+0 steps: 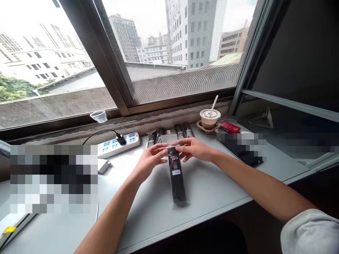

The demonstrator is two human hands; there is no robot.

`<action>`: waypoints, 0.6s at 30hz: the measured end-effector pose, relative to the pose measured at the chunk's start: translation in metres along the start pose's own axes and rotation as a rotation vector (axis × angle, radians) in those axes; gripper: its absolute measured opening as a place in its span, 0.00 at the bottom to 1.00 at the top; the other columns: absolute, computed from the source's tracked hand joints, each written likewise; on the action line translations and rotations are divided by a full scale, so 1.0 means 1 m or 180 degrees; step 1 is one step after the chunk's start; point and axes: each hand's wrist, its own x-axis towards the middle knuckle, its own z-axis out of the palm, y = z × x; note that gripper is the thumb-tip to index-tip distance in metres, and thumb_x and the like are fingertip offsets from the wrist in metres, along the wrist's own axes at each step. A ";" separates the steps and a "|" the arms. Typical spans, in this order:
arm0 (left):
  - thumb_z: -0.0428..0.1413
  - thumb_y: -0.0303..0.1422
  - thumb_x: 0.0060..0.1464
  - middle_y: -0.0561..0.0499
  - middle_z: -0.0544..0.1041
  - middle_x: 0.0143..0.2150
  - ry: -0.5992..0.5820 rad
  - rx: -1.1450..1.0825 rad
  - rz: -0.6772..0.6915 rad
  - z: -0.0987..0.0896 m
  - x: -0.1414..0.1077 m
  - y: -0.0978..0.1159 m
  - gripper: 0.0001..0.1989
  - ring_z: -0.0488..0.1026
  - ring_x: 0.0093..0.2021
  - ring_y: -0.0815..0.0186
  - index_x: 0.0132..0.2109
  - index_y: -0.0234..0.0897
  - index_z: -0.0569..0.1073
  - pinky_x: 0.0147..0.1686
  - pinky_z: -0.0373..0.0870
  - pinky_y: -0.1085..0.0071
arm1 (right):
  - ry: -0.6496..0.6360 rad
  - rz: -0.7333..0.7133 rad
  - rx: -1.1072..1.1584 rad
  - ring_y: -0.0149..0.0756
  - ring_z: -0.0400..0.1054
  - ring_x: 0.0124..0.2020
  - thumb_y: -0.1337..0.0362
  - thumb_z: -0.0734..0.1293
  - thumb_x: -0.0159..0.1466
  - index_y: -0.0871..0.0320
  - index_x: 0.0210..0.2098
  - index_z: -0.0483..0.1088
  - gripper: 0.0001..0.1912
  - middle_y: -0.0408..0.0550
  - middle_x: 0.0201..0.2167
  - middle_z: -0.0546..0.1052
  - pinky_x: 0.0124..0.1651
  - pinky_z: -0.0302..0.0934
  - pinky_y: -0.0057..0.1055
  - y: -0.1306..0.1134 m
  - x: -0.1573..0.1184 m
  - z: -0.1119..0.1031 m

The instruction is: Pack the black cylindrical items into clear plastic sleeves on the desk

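Note:
A long black item in a clear plastic bag (pixel 178 183), with a white barcode label, lies lengthwise on the grey-white desk (pixel 148 215). At the bag's far end, my left hand (pixel 152 158) pinches the left side of the plastic between thumb and fingers. From the right, my right hand (pixel 193 149) has its thumb and fingers closed on the same end of the bag. Just beyond my hands are more black bagged items, two at the left (pixel 156 137) and two at the right (pixel 184 130), partly hidden.
A power strip (pixel 129 140) with a black plug sits at the left. Behind on the right stand an iced drink (pixel 209 120) in a holder, a red box (pixel 230 126) and a dark flat device (pixel 239 151). A clear cup (pixel 99 116) rests by the window.

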 end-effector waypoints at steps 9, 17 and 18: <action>0.62 0.38 0.56 0.44 0.81 0.45 -0.0096 0.0216 0.0166 -0.006 0.001 -0.004 0.14 0.77 0.44 0.59 0.46 0.36 0.81 0.46 0.73 0.63 | 0.0006 -0.0243 0.0022 0.41 0.80 0.38 0.53 0.75 0.60 0.60 0.42 0.81 0.18 0.53 0.40 0.82 0.36 0.77 0.34 -0.002 -0.001 -0.002; 0.68 0.46 0.54 0.49 0.76 0.47 -0.0099 0.0244 0.0099 0.011 -0.004 -0.002 0.22 0.78 0.44 0.62 0.47 0.40 0.71 0.42 0.77 0.65 | 0.0358 -0.0376 -0.0358 0.36 0.76 0.38 0.55 0.80 0.54 0.61 0.36 0.78 0.18 0.47 0.36 0.79 0.37 0.77 0.32 -0.005 -0.001 0.008; 0.68 0.46 0.53 0.49 0.75 0.48 -0.0144 0.0246 0.0082 0.013 -0.005 -0.002 0.23 0.78 0.45 0.61 0.48 0.41 0.70 0.41 0.77 0.66 | 0.0379 -0.0388 -0.0331 0.36 0.76 0.38 0.56 0.80 0.54 0.61 0.36 0.78 0.18 0.47 0.36 0.79 0.38 0.77 0.32 -0.005 -0.001 0.009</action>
